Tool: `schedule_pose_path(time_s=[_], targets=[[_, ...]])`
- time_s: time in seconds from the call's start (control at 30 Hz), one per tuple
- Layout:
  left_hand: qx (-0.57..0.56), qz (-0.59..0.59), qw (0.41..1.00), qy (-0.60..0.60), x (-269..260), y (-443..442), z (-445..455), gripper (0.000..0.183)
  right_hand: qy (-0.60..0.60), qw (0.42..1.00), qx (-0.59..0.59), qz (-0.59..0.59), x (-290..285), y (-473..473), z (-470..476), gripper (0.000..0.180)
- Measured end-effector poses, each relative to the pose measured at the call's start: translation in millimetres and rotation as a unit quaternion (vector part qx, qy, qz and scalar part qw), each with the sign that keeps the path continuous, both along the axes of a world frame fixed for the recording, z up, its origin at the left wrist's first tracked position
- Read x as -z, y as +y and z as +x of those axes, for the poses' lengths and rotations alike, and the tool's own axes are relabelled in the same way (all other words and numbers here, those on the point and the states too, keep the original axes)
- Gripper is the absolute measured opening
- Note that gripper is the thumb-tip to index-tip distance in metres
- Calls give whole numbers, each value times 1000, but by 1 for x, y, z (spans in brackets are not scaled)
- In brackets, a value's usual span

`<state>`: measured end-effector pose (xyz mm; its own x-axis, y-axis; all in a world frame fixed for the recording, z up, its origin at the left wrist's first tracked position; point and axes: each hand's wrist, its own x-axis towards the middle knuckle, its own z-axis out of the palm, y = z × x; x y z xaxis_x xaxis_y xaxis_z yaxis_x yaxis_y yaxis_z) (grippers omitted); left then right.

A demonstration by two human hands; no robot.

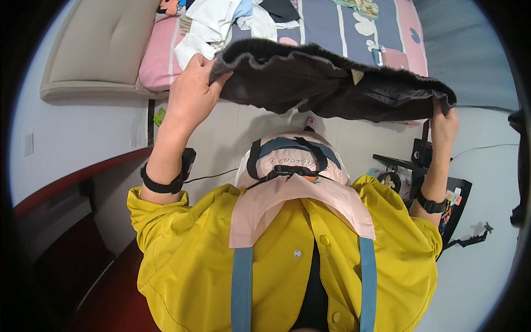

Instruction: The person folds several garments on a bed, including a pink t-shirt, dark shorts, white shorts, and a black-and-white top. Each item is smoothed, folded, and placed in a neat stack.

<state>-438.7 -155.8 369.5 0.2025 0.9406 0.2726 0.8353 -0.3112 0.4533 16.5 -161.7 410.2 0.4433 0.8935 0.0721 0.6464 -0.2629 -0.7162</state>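
A dark garment (282, 83) with a fuzzy edge is stretched between my two hands, out in front of me and partly over the bed. My left hand (195, 89) pinches its left end between thumb and fingers. At the other end, my right hand (446, 118) grips the right corner, some fingers hidden behind the cloth. A small pale tag (356, 76) shows near the middle of its upper edge. Behind it, white clothes (207, 20) lie heaped on the bed (323, 25), with a black cloth (280, 9) beside them.
A padded headboard (91, 50) stands at the bed's left end. Right of me are a black organizer (454, 207) with small items, a black boxy object (421, 153) and a black bracket arm (473, 240) against the wall. A green packet (159, 116) lies near the bed's left leg.
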Motion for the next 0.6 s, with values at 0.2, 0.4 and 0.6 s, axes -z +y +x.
schedule_pose_path(time_s=[0.2,0.4,0.6], targets=[[-60,-99,993,0,-9,26,23,22,139,989,32,-44,7,-1,10,27],[-19,-115,901,-418,-46,50,31,25,210,961,-34,177,-23,18,13,25],[-41,-172,946,-272,-47,123,66,36,160,968,-89,172,-13,129,13,20]])
